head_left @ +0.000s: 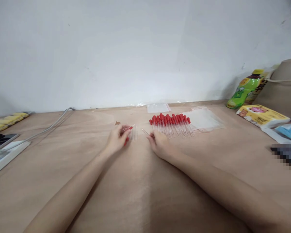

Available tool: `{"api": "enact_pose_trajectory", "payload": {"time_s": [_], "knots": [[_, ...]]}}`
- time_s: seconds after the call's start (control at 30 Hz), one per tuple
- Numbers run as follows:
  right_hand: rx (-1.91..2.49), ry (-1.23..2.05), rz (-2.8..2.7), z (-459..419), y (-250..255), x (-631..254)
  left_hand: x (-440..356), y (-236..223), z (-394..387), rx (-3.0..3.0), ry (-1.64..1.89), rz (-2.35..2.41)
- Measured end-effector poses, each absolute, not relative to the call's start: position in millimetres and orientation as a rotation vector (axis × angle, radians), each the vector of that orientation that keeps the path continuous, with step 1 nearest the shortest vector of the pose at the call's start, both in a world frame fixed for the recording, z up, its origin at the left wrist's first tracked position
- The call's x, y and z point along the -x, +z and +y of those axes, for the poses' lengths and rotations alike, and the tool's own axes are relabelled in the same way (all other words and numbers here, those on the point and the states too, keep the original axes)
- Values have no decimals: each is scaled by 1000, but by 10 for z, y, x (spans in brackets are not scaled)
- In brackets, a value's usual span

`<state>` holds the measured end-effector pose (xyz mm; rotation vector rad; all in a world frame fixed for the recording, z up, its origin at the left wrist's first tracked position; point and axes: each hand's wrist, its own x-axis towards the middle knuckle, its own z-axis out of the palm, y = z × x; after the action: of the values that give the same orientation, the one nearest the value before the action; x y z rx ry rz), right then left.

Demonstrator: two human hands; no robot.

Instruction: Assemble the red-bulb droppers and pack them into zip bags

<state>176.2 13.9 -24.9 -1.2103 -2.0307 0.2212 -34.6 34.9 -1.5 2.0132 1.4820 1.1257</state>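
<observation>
My left hand [116, 138] is closed in a pinch on a red rubber dropper bulb [130, 128]. More red rubber [126, 141] shows just below its fingers, partly hidden. Beside those fingertips, several thin clear glass tubes [134, 133] lie side by side on the table. Across a small gap, my right hand [162, 144] pinches one slim glass tube [144, 131], its end pointing up and left towards the bulb. Tube and bulb are apart. Behind the right hand lies a row of glass droppers with red bulbs [171, 120], their clear stems towards me.
Clear plastic bags [205, 119] lie right of the droppers, and a smaller bag [158, 108] lies by the wall. At right are a green bottle [243, 90] and a yellow tissue pack [263, 116]. A grey cable [54, 124] runs to a white power strip [13, 155] at left.
</observation>
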Motion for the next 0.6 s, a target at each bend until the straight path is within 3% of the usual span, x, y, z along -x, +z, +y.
{"api": "enact_pose_trajectory", "payload": {"time_s": [0.23,0.6], "knots": [[972,68,-2085,-153,-403,-2483,-168,-202,-70,-2256,935,1273],[965,124,-2189,-150,-283,-2333,-200,-173,-67,-2278,861,1166]]}}
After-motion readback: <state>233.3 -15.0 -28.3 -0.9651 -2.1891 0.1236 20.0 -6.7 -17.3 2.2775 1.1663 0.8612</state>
